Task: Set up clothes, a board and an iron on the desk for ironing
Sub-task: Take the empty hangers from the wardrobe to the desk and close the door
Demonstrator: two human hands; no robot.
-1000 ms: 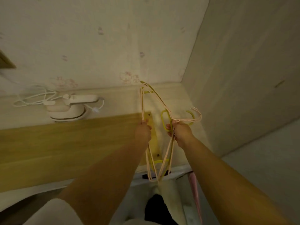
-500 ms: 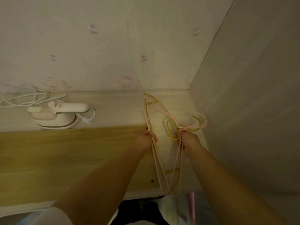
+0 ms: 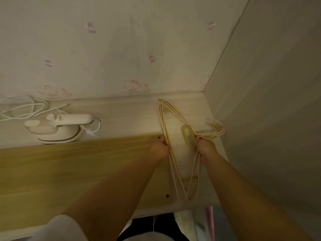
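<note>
A bundle of thin pink and yellow clothes hangers [image 3: 175, 117] lies low over the right end of the pale desk [image 3: 132, 112]. My left hand [image 3: 160, 147] grips the long bars of the hangers. My right hand [image 3: 205, 146] grips them at the neck, just below the hooks [image 3: 217, 131]. A yellowish wooden board [image 3: 60, 171] lies flat across the desk's front, its right end by my left hand. A small white iron [image 3: 59, 127] sits behind the board at the left, with its white cord [image 3: 22, 106] coiled by the wall. No clothes are visible on the desk.
The desk fits into a corner: a patterned wall [image 3: 121, 49] at the back and a plain panel [image 3: 269, 101] on the right. Below the desk edge I see dark fabric [image 3: 152, 226] and a pink rod [image 3: 209, 221].
The view has tilted down toward the desk. Both hands have lowered the hanger bundle from hanging past the front edge to lying over the desk's right end.
</note>
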